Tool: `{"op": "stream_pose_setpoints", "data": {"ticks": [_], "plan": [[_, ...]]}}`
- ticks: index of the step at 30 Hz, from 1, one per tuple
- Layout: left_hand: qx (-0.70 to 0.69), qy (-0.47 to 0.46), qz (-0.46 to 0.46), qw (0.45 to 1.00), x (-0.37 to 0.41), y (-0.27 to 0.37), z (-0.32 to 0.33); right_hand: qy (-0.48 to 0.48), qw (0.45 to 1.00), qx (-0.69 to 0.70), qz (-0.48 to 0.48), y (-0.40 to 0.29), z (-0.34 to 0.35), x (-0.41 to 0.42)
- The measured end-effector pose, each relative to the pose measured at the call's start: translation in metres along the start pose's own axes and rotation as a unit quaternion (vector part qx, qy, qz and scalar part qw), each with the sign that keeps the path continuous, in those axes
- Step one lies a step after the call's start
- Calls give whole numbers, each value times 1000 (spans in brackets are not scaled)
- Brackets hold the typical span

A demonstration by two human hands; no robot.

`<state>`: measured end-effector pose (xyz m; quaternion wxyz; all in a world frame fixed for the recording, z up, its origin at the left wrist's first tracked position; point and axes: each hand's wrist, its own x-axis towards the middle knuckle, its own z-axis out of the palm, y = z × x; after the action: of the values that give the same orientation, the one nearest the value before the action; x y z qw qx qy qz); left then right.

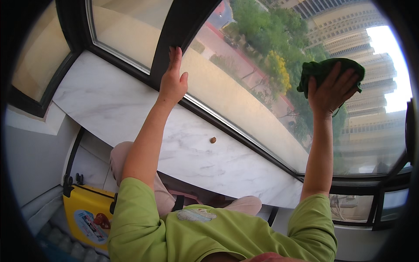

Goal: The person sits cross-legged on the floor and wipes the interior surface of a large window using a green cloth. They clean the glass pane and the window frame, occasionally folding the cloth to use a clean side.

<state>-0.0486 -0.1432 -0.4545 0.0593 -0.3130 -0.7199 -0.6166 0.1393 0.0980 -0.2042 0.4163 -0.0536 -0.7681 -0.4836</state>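
Note:
My right hand point(330, 85) presses a bunched dark green cloth point(347, 67) flat against the large window pane point(242, 95), with the fingers spread over it. My left hand point(173, 78) rests against the dark upright of the window frame point(163, 52); its fingers point up along the frame, the thumb stands apart, and it holds nothing. Below the glass runs a white marble-patterned windowsill point(193, 157). On this sill lies a small brown round object point(213, 140), too small to name surely.
A yellow suitcase point(88, 216) with black wheels and a sticker lies at the lower left. Beside it are several clear plastic bottles point(68, 247), seemingly in wrapping. A second window pane point(127, 29) is at the upper left. Cables point(338, 209) hang behind the small lower pane at the right.

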Motion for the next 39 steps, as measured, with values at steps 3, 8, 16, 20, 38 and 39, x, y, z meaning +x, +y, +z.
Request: {"op": "stream_pose_setpoints", "data": {"ticks": [3, 8, 16, 20, 38, 39], "plan": [[8, 12, 5, 1000, -1, 2, 3, 42, 997, -2, 58, -17, 4, -4], [4, 22, 6, 1000, -3, 2, 7, -53, 998, 15, 26, -85, 22, -67], [-7, -29, 18, 999, 2, -4, -6, -213, 923, 132, -293, -208, 25, -141], [-40, -49, 12, 998, 3, -13, -9, -211, 924, 124, -294, -208, 21, -140], [-290, -54, -114, 949, 5, 12, -17, -110, 977, 139, -122, -277, 35, -25], [-311, -62, -119, 941, 5, 13, -19, -106, 972, 169, -124, -288, 38, -31]]}}
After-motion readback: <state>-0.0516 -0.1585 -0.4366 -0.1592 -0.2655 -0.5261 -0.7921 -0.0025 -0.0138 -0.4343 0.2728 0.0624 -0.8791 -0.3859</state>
